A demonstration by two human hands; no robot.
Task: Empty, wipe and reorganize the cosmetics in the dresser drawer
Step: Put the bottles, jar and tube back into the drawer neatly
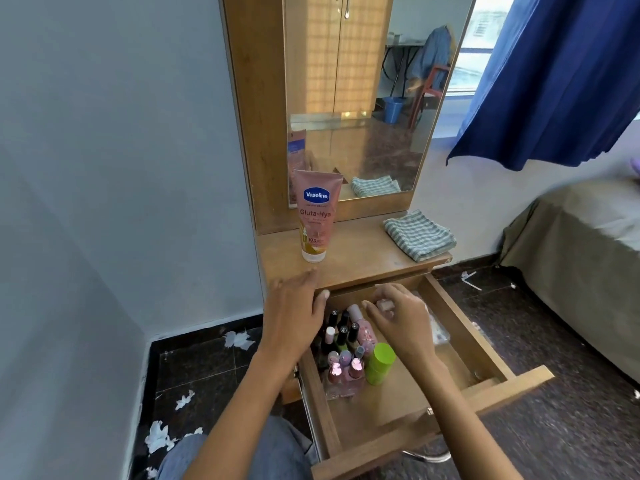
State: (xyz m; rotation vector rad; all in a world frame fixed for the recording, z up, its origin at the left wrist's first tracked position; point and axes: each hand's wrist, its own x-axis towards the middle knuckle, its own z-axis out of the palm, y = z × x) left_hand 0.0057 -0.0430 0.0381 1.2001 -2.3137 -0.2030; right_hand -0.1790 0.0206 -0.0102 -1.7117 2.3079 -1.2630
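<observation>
the drawer (pixel 460 344) stands pulled out below the dresser top (pixel 363 261), long axis toward the person, bare floor at its front. bottles (pixel 346 348) stand upright at its left. left hand (pixel 294 317) relaxed over its left edge; right hand (pixel 398 317) pinches a small pale bottle (pixel 384 304) above it.

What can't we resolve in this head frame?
- Item in the right hand: fingers curl round something small and pale, identity unclear.
- Back-left of the drawer: covered by the left hand.
- Nail polish bottles: labels too small.
- Clear packet behind the right hand: contents blurred.
</observation>
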